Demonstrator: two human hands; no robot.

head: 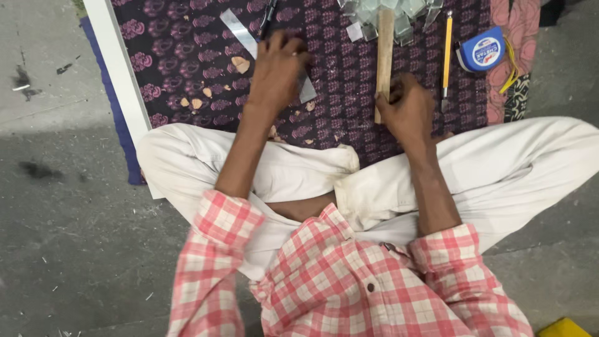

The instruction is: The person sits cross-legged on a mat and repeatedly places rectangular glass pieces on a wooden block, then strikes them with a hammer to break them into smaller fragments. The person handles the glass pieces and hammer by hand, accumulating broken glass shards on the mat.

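The right hand (409,109) has its grip closed around the lower end of a wooden stick (384,59), fingers curled over it so only the knuckles show. From that grip the stick runs almost straight toward twelve o'clock, its long axis near vertical in the head view, and its far end reaches a heap of clear glass pieces (390,19) at the top edge. The left hand (277,72) lies at about nine o'clock from the right one, palm down with fingers bent, pressing on a narrow glass strip (249,43) that slants from ten o'clock toward four o'clock under it; whether the fingers pinch anything beneath cannot be told. A dark pen-like tool (268,15) pokes out just past its fingertips toward twelve o'clock. At two o'clock from the right hand lies a yellow pencil (447,50), parallel to the stick and just beside it, and further out at two o'clock a blue tape measure (483,50). All of this rests on a purple patterned cloth (187,75) spread on the floor, with small tan chips (240,63) scattered at nine o'clock from the left hand and a white board edge (118,75) beyond. The right hand is clearly the nearer to the stick and the glass heap.
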